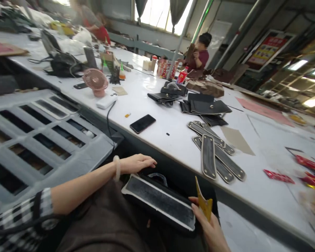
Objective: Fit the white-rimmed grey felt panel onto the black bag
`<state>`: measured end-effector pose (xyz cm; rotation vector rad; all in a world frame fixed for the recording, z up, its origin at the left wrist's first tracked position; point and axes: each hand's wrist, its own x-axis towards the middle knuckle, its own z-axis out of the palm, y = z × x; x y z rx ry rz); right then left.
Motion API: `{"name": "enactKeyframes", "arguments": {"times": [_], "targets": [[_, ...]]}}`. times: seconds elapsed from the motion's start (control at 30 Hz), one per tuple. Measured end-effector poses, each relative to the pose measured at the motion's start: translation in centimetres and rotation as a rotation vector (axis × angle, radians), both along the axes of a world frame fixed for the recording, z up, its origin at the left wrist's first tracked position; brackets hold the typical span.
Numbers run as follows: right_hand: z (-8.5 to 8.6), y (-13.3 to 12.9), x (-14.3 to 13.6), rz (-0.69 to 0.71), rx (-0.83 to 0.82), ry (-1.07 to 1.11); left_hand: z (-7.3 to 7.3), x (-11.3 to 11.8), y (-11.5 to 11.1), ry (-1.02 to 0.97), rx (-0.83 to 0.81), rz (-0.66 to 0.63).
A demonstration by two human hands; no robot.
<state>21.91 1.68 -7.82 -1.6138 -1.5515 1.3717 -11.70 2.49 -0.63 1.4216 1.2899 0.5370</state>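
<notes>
Across my lap lies a black bag with a long dark panel point(160, 201) facing up, edged in white, and a curved handle behind it. My left hand point(139, 163) is stretched out flat over the far left end of the bag, holding nothing; a pale bangle point(117, 168) circles that wrist. In my right hand point(210, 224) a yellow pointed piece point(205, 204) is held, its tip upward; its exact kind is unclear. The fingers of that hand also touch the right end of the panel.
Several dark straps with rivets point(208, 155) lie on the white table point(157, 150), near black leather pieces point(207, 105) and a phone point(143, 124). A pink fan point(96, 82) stands behind. On the left is a grey plastic crate point(49, 133). Two people are across the table.
</notes>
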Motion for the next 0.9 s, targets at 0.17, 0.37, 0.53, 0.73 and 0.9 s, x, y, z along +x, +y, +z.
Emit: {"name": "enactKeyframes", "arguments": {"times": [0.17,0.37,0.53,0.73,0.9], "targets": [[2.2,2.6,0.9,0.178,0.116,-0.242,-3.6,-3.2,-8.0,-0.231,-0.167,0.295],[4.6,5.3,-3.2,0.647,0.286,-0.622,-6.4,-1.5,-10.1,-0.286,-0.082,0.400],[4.5,5.0,-11.4,0.904,0.665,-0.871,-5.8,-1.8,-9.9,-0.214,-0.076,0.406],[5.3,6.8,-17.8,1.090,0.892,-0.842,-6.5,-1.5,-10.1,-0.313,-0.052,0.523],[5.6,8.0,-20.8,1.213,0.980,-0.755,-6.9,-1.0,-10.3,-0.371,-0.078,0.626]]}}
